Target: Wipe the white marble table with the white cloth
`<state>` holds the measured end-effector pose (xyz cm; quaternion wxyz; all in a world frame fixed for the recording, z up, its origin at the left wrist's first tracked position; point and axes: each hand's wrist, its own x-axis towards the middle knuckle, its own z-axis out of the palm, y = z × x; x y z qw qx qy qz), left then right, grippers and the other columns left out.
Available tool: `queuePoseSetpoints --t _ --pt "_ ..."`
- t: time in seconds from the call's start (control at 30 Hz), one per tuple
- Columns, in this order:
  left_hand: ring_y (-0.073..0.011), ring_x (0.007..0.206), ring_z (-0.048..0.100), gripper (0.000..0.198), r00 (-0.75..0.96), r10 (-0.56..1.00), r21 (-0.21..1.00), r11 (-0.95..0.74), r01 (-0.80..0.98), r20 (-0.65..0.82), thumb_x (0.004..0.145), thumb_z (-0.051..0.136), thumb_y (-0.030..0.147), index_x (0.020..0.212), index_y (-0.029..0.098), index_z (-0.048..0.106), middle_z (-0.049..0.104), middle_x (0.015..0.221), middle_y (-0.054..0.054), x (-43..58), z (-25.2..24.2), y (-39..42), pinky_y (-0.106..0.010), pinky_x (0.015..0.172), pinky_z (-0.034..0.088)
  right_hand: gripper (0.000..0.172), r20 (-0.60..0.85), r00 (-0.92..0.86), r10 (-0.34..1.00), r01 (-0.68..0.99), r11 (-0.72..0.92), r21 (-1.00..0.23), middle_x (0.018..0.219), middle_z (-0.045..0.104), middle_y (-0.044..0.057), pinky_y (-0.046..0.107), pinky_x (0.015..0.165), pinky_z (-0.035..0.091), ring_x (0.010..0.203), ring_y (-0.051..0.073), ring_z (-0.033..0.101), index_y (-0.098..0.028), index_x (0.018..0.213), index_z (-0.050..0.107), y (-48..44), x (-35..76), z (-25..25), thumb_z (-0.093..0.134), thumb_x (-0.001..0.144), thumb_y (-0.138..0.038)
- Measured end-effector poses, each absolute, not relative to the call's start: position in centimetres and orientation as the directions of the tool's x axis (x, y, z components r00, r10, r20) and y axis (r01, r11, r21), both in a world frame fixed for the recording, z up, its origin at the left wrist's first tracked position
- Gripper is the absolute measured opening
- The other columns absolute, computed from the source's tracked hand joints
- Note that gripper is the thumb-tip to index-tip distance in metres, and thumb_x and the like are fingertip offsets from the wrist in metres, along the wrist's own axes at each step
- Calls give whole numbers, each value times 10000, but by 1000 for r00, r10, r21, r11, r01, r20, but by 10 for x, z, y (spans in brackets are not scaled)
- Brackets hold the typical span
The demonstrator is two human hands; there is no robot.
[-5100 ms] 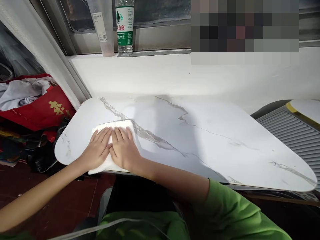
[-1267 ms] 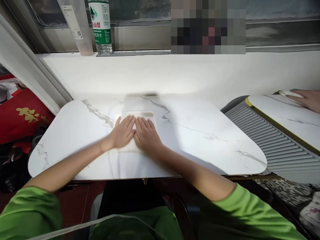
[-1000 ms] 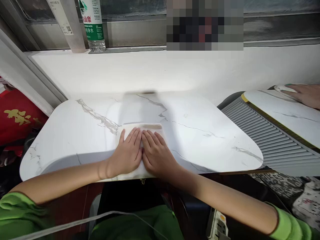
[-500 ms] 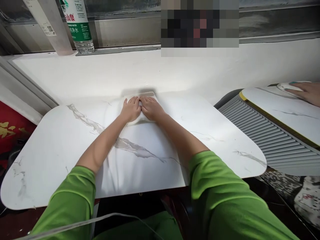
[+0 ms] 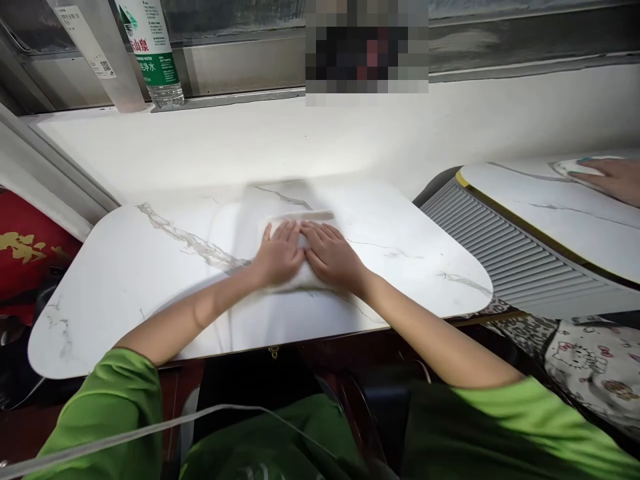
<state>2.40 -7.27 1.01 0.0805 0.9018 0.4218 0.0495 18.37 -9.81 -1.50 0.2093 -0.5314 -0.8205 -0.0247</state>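
Observation:
A folded white cloth (image 5: 306, 279) lies on the white marble-patterned table (image 5: 150, 287), blurred at its edges. My left hand (image 5: 280, 255) rests flat on its left part, fingers stretched forward. Beside it, my right hand (image 5: 334, 255) presses flat on the cloth's right part, fingers also extended. The fingertips of both hands nearly meet in the middle. Much of the cloth is hidden under the hands; a beige strip shows along its far edge.
A water bottle (image 5: 163, 67) and a translucent container (image 5: 107, 67) stand on the ledge at the back left. On the right, another person's hand (image 5: 613, 179) rests on a white cloth (image 5: 567, 167) on a second table (image 5: 540, 220). A cable (image 5: 200, 413) crosses the foreground.
Both my hands and the cloth have slid from near the wall toward me and slightly right, still flat. The view has shifted slightly. The other person's hand stays on its cloth.

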Motion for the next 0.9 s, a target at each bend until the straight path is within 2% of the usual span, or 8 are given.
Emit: queuePoseSetpoints --t 0.17,0.3,0.43,0.63,0.77,0.9 --pt "-301 1524 190 616 701 713 202 -688 697 8 1020 277 335 1531 -8 278 270 1616 -196 72 10 -143 -555 1242 105 442 417 -328 848 863 448 -234 1421 572 158 540 1101 424 1341 299 512 -154 1367 506 -177 239 -13 395 953 -261" --pt "-288 1523 199 603 734 679 221 -718 660 11 1015 269 306 1524 -18 282 276 1614 -196 110 10 -148 -551 1243 105 382 404 -268 875 888 387 -249 1369 610 138 542 1086 437 1310 292 540 -189 1296 543 -187 274 -11 403 943 -234" --pt "-268 1523 200 598 728 686 224 -712 666 15 1012 262 297 1525 -10 276 278 1617 -184 140 8 -112 -530 1247 101 398 388 -225 894 914 332 -234 1338 628 131 530 1084 432 1287 292 551 -178 1253 566 -149 300 -14 387 897 -190" --pt "-247 1521 210 602 702 712 230 -687 689 23 992 258 293 1535 35 276 271 1628 -147 165 5 -13 -495 1250 89 512 370 -220 903 929 309 -203 1318 634 165 517 1055 431 1220 331 576 -107 1306 550 -43 322 -19 382 837 -224" --pt "-253 1517 222 596 673 738 238 -663 710 51 985 269 302 1532 67 299 278 1629 -132 170 4 48 -483 1249 94 494 359 -187 914 937 275 -213 1290 654 166 500 1039 432 1199 337 578 -109 1277 570 23 322 -19 378 833 -209" --pt "-249 1520 215 581 637 769 247 -629 737 56 996 256 298 1540 98 296 275 1633 -111 170 2 75 -479 1249 92 475 369 -172 914 937 267 -225 1274 660 176 486 1021 433 1175 341 581 -104 1258 574 52 317 -18 369 837 -186"
